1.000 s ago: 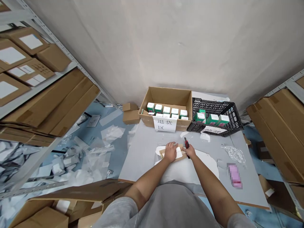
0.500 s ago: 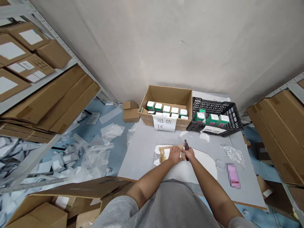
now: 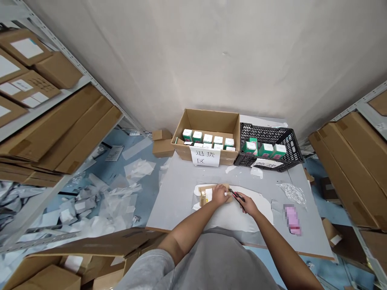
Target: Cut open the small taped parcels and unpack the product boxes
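My left hand (image 3: pixel 220 195) lies across a small brown cardboard box (image 3: pixel 204 192) with a label and tape on it, its fingers curled over the top and gripping it. The box rests on a white sheet (image 3: pixel 254 205) on the grey table. In my right hand (image 3: pixel 248 204) is a red and black utility knife (image 3: pixel 237 195). Its tip points left and meets the right end of the box, close to my left fingers. A small white bit shows by those fingers; I cannot make out what it is.
Behind stand an open carton (image 3: pixel 211 117) of green-and-white boxes and a black plastic crate (image 3: pixel 292 145) with several more. Bubble wrap (image 3: pixel 292 193) and a blurred pink item (image 3: pixel 292 219) lie right. Shelves of cartons (image 3: pixel 60 137) flank the table; paper scraps (image 3: pixel 105 205) litter the floor.
The knife has swung from nearly upright to slanting, with its tip now at the box. My right hand has shifted right and a little down, while the left stays on the box.
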`<state>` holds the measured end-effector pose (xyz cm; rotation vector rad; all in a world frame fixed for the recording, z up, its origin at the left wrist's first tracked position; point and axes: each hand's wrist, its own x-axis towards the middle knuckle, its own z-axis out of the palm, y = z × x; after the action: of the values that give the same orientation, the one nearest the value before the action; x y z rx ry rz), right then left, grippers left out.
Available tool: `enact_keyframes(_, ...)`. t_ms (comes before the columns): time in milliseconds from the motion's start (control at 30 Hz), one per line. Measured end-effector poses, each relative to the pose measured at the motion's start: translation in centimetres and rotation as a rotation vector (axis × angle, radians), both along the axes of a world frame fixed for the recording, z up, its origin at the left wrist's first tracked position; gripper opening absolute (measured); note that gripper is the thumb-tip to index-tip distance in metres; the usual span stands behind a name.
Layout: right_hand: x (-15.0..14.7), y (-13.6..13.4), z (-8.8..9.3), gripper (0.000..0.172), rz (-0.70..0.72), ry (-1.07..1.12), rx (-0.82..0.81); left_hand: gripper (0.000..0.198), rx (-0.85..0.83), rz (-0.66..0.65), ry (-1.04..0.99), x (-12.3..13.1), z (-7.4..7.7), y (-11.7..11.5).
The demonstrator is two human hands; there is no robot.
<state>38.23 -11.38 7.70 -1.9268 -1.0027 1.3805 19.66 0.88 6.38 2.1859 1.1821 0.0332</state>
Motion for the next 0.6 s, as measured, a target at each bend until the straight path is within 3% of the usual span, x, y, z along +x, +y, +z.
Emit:
enact_keyframes(200,0.1,1.3,0.2,0.042,0.024,-0.183,-0.026,0.012,-0.039,0.047,-0.080,-0.1,0.0,-0.4)
enact_keyframes(367,0.5,-0.1,-0.1,0.049,0.129,-0.225,-0.074,0.011,-0.104,0.120,-0.184,-0.2,-0.4,-0.4)
enact_keyframes(600,-0.2,0.1,-0.2,0.054,0.123,-0.171,-0.114,0.008,-0.093,0.110,-0.240,-0.5,-0.8,-0.4)
